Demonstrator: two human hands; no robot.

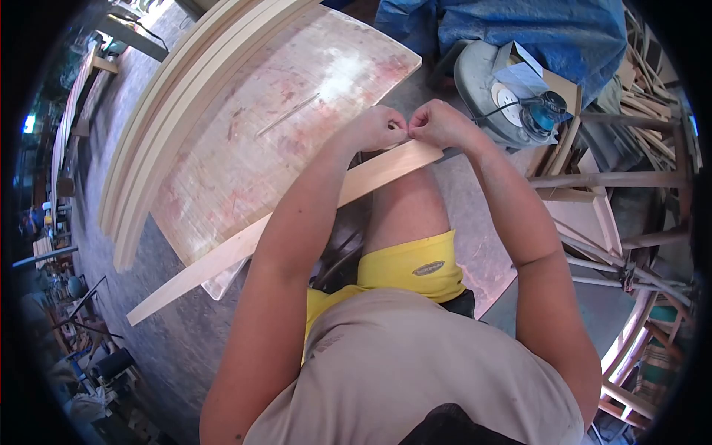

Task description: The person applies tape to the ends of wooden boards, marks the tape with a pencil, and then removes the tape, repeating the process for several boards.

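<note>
My left hand (381,127) and my right hand (437,124) meet fingertip to fingertip above the near right part of the worktable (222,170). Both are closed in a pinch; whatever sits between the fingers is too small to make out. Just below them lies a long, pale wooden board (363,180), its right end by my right wrist. It slants down to the left under my left forearm and past the table's edge. A thin wood strip (288,114) rests on the stained tabletop beyond my left hand.
Several long wooden boards (159,141) lie side by side along the table's left side. At the right, a teal power sander (545,115) and an open box (519,70) sit on a grey stool (475,74). A blue tarp (534,26) hangs behind; wooden frames (615,180) stand farther right.
</note>
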